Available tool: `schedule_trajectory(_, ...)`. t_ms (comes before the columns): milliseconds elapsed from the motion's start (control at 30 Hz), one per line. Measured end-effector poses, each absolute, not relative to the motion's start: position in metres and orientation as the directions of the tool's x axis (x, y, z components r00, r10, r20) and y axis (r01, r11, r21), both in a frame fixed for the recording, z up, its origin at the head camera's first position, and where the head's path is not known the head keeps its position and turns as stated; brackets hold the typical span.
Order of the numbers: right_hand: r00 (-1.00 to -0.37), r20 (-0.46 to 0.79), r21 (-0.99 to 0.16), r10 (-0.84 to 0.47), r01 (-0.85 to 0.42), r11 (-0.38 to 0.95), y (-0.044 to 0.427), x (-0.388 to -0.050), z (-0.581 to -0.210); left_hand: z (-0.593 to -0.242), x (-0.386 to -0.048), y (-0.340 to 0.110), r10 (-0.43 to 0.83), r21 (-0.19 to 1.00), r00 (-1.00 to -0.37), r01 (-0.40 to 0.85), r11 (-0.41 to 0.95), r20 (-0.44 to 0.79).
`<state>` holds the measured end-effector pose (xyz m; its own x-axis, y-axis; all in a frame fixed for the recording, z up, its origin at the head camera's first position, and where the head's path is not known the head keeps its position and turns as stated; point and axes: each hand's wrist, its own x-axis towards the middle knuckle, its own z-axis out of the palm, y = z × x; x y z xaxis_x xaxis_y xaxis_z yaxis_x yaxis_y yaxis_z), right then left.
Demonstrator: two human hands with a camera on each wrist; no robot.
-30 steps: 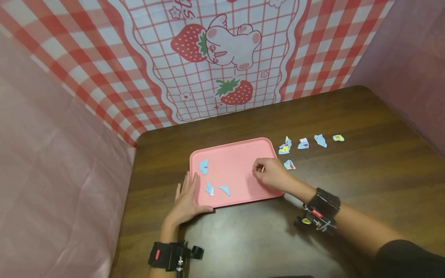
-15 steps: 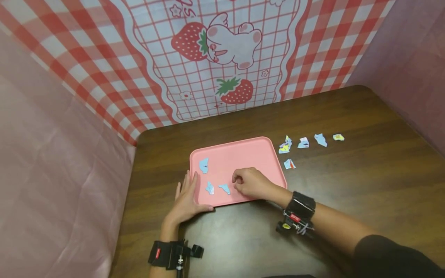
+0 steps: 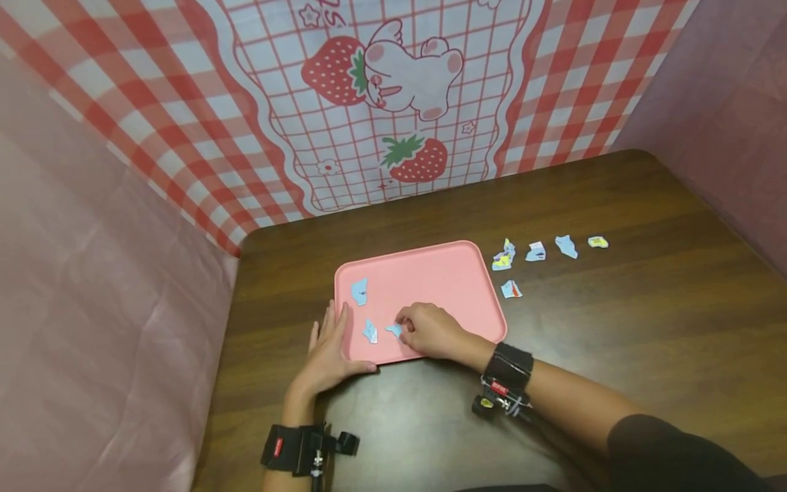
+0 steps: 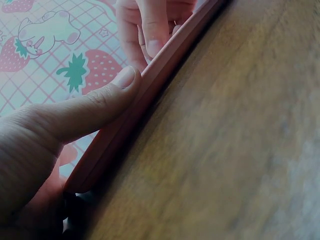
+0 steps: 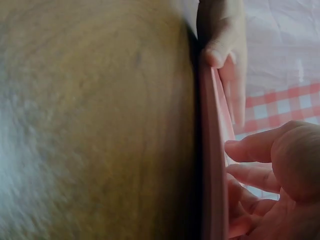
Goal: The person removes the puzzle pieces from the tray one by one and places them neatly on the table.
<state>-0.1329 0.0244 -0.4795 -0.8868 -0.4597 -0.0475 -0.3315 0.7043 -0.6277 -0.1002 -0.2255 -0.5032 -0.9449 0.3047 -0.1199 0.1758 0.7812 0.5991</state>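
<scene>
In the head view, the left hand (image 3: 327, 355) rests spread at the front left corner of a pink tray (image 3: 430, 251), its thumb on the near rim; the left wrist view shows this thumb (image 4: 100, 102) against the rim. The right hand (image 3: 433, 331) reaches low over the tray, its fingertips at a small blue paper piece (image 3: 393, 329) they partly cover. In the right wrist view, the thumb and forefinger (image 5: 260, 160) are slightly apart. To the left lie two other blue pieces, one nearer (image 3: 370, 331) and one farther back (image 3: 359, 292).
Right of the tray, on the brown table (image 3: 627, 321), lie several torn pieces, among them a yellow and blue one (image 3: 504, 255), a blue one (image 3: 566, 247) and one with a red mark (image 3: 511, 289). A checkered cloth (image 3: 565, 82) hangs behind the table.
The right hand has moved left across the tray, from its right side to the blue piece near the front. The left hand has stayed at the corner.
</scene>
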Motion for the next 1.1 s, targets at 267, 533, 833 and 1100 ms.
schedule_trajectory(267, -0.89, -0.052, -0.582, -0.454, -0.342, 0.738, 0.02, -0.132, -0.483, -0.503, -0.101, -0.225, 0.303, 0.599, -0.945, 0.171, 0.783, -0.126)
schedule_trajectory(533, -0.899, -0.049, -0.615, -0.436, -0.317, 0.722, 0.021, -0.131, -0.483, -0.504, -0.1, -0.226, 0.301, 0.604, -0.945, 0.164, 0.78, -0.132)
schedule_trajectory(833, -0.912, 0.039, -0.672, -0.408, -0.326, 0.665, 0.03, -0.129, -0.479, -0.504, -0.1, -0.226, 0.302, 0.602, -0.944, 0.166, 0.781, -0.132)
schedule_trajectory(1100, -0.927, 0.091, -0.733, -0.363, -0.309, 0.606, 0.045, -0.13, -0.474, -0.503, -0.099, -0.225, 0.306, 0.601, -0.945, 0.179, 0.779, -0.116)
